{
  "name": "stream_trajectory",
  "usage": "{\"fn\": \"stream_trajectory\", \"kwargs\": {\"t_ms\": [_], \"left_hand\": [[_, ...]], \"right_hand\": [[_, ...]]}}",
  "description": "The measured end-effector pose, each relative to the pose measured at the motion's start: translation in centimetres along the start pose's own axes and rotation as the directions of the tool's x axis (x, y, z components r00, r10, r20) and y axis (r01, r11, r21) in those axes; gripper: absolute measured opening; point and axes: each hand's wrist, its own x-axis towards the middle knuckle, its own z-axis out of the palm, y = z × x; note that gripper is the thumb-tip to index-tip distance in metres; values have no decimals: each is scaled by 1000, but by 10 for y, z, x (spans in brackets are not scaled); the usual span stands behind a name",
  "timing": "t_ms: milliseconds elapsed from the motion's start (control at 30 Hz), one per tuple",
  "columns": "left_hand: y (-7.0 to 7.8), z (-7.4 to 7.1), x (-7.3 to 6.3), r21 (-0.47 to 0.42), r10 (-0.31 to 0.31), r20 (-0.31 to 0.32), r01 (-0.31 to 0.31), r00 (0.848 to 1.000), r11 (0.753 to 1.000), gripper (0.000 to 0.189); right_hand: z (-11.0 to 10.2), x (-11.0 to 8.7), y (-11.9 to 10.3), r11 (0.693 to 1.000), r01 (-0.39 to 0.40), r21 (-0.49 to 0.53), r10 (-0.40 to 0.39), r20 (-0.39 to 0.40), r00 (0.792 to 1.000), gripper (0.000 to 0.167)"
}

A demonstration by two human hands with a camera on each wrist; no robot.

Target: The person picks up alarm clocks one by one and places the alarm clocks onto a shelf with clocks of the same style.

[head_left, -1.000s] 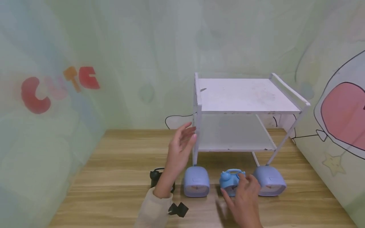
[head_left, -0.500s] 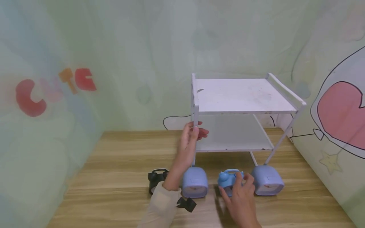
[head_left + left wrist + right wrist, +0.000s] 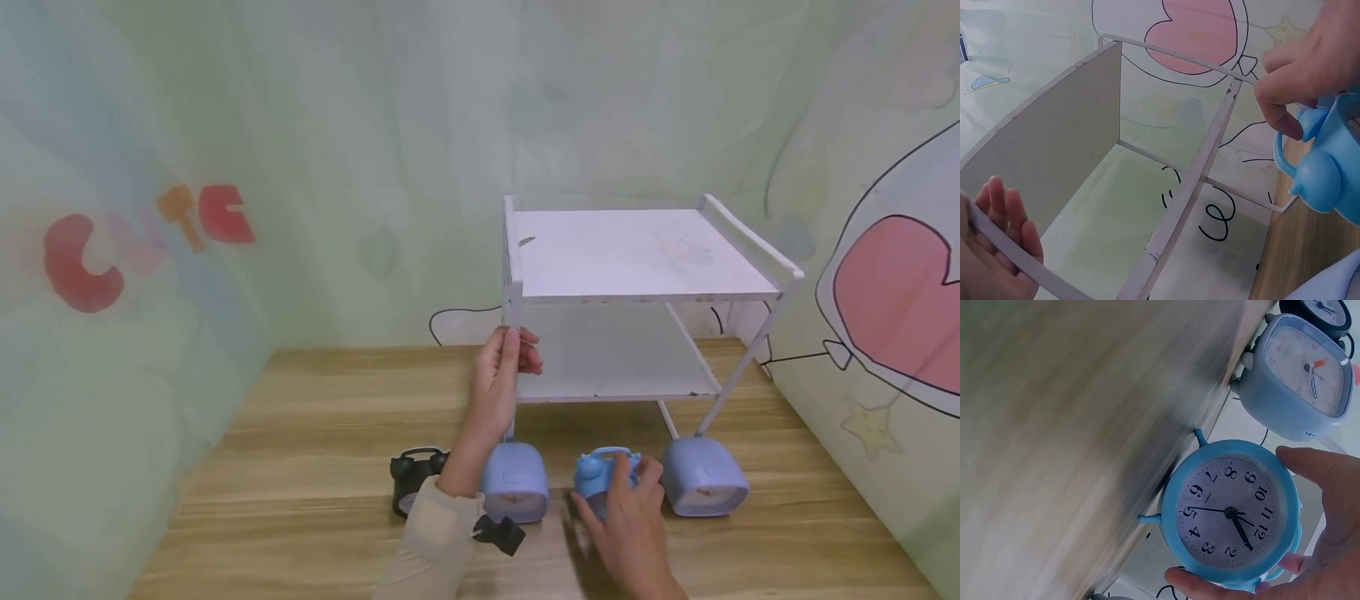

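My left hand point(image 3: 495, 379) grips the front left post of a white two-tier shelf point(image 3: 645, 254), the thumb in front and the fingers curled behind it. In the left wrist view the post crosses the palm of that hand point(image 3: 1004, 240). My right hand point(image 3: 630, 521) holds a blue twin-bell alarm clock point(image 3: 596, 475) that stands on the wood-grain table. Thumb and fingers lie on opposite sides of its round case, as the right wrist view shows, with the numbered dial point(image 3: 1229, 512) uncovered. Its bells and top handle show in the left wrist view.
Lavender rounded clocks stand on both sides of the blue one, at left point(image 3: 516, 479) and right point(image 3: 703, 475). Farther left is a black twin-bell clock point(image 3: 411, 479), partly behind the left sleeve point(image 3: 438, 533). Black tags point(image 3: 500, 533) hang by that wrist. Printed fabric walls point(image 3: 360, 167) enclose the table.
My left hand has moved right to the shelf's post and its fingers have closed round it. The right hand stays at the blue clock, with little shift.
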Motion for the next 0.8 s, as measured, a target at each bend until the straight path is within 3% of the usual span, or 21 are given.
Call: {"fn": "stream_trajectory", "kwargs": {"t_ms": [233, 567, 800], "left_hand": [[0, 0, -1, 1, -6, -1, 6, 1000, 1000, 32], [-2, -1, -1, 3, 13, 22, -13, 1000, 1000, 29], [-2, -1, -1, -9, 14, 23, -14, 1000, 1000, 28]], "right_hand": [[1, 0, 0, 1000, -12, -19, 13, 26, 1000, 83], [1, 1, 0, 999, -11, -36, 12, 50, 999, 74], [2, 2, 1, 1000, 15, -20, -14, 8, 1000, 73]]}}
